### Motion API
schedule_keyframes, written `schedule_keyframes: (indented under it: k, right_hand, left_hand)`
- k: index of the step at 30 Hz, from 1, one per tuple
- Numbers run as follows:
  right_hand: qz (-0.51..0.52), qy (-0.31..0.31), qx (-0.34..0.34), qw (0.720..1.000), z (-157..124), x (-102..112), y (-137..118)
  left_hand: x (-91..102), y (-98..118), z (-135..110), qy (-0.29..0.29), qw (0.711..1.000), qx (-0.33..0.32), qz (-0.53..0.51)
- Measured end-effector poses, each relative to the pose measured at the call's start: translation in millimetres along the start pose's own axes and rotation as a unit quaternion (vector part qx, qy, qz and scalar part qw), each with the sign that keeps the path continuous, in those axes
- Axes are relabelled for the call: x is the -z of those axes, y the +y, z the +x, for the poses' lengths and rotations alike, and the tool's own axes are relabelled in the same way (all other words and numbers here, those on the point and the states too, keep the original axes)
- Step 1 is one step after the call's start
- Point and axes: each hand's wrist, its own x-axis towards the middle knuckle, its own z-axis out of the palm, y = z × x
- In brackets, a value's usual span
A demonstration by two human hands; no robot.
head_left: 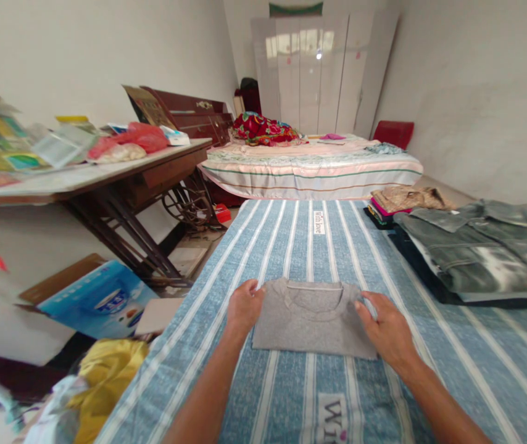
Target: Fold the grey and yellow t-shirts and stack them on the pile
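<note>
A folded grey T-shirt (pixel 312 317) lies collar-up on the blue striped bedsheet (pixel 291 240) in front of me. My left hand (pixel 244 306) grips the shirt's left edge with its fingers curled round the fabric. My right hand (pixel 386 327) rests on the right edge, fingers together and pressing on the cloth.
A folded grey-green denim jacket (pixel 481 250) sits on dark clothes at the right, with a smaller stack of folded clothes (pixel 405 200) behind it. A cluttered table (pixel 82 176) stands at the left. A blue box (pixel 97 299) and a yellow cloth (pixel 103 376) lie by the bed's left side. Another bed (pixel 312 166) is beyond.
</note>
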Motion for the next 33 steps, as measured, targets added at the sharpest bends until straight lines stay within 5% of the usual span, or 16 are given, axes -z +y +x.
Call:
schedule_keyframes:
  k: [7, 14, 33]
  right_hand:
    - [0.006, -0.151, -0.159, 0.976, 9.0, 6.4, 32.1]
    - [0.076, -0.255, -0.237, 0.934, 24.3, 6.2, 22.4]
    - [0.128, -0.254, -0.306, 0.908, 39.6, -1.4, 18.7]
  left_hand:
    - [10.4, -6.0, 9.3, -0.081, 0.993, 0.083, -0.004]
    - [5.9, 6.0, 22.8, -0.148, 0.982, 0.117, -0.015]
    - [-5.8, 0.8, 42.0, -0.166, 0.974, 0.099, -0.121]
